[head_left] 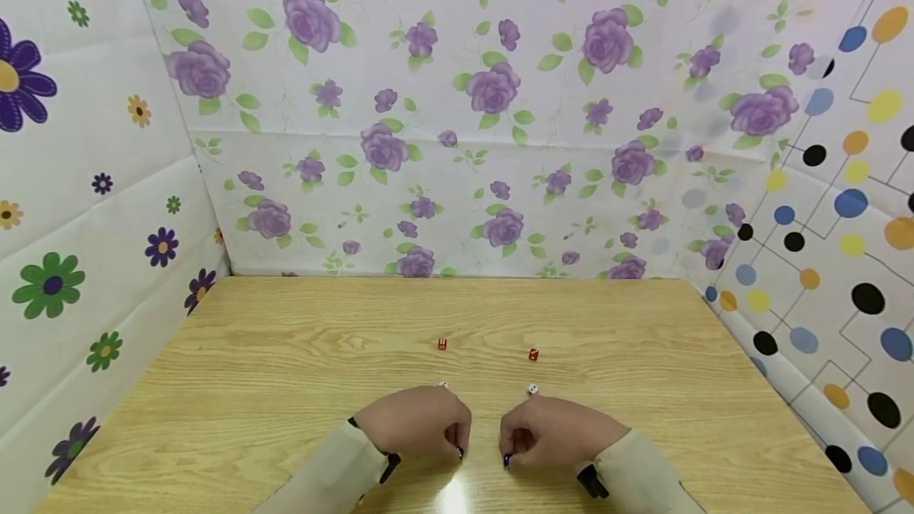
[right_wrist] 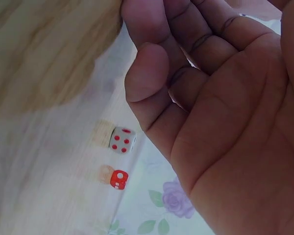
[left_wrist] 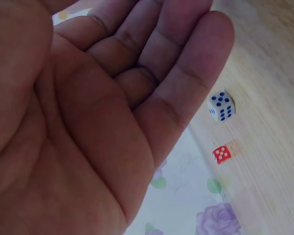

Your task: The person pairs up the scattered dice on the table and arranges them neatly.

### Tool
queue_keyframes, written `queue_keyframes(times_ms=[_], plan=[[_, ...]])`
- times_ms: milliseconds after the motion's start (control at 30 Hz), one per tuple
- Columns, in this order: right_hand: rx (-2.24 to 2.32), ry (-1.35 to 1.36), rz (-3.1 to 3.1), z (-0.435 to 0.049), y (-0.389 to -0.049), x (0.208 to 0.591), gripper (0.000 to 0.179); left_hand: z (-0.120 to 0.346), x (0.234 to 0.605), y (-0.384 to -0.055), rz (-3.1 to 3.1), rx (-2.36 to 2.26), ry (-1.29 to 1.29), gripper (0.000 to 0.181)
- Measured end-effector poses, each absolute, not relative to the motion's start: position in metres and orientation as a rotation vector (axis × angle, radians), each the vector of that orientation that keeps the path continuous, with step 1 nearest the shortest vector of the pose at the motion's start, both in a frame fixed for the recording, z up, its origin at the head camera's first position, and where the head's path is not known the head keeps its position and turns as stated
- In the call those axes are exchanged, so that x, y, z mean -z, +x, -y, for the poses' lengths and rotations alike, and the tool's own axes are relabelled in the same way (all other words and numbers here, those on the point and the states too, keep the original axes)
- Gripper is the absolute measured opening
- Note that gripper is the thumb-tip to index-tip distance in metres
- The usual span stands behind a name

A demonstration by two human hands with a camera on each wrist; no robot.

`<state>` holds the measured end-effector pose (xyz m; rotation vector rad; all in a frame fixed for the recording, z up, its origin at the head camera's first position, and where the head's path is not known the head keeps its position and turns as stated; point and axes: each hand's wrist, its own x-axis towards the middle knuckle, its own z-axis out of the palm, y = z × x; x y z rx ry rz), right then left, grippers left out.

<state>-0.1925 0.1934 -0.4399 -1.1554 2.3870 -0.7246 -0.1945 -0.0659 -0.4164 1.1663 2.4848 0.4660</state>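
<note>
Near the front of the wooden table (head_left: 300,355), my left hand (head_left: 417,423) pinches a small dark blue die (head_left: 460,453) between thumb and fingertips. Across a narrow gap, my right hand (head_left: 564,428) pinches another dark blue die (head_left: 507,460) the same way. Just beyond the left knuckles a white die (head_left: 443,384) is partly hidden. A second white die (head_left: 532,389) sits right behind my right hand. Farther back lie two red dice, one to the left (head_left: 443,344) and one to the right (head_left: 533,354). Both wrist views show palms and curled fingers, with the blue dice hidden.
Purple-flowered cloth (head_left: 493,90) hangs behind the table's back edge. Daisy-print cloth (head_left: 86,205) stands along the left side, and dotted cloth (head_left: 828,260) along the right. Light glares on the table between my wrists.
</note>
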Motion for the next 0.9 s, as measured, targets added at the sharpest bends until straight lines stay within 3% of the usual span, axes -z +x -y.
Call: queue_keyframes(times_ms=[900], plan=[[0.799, -1.093, -2.210, -0.183, -0.184, 0.439, 0.009, 0.054, 0.420, -0.182, -2.441, -0.438, 1.205, 0.020]])
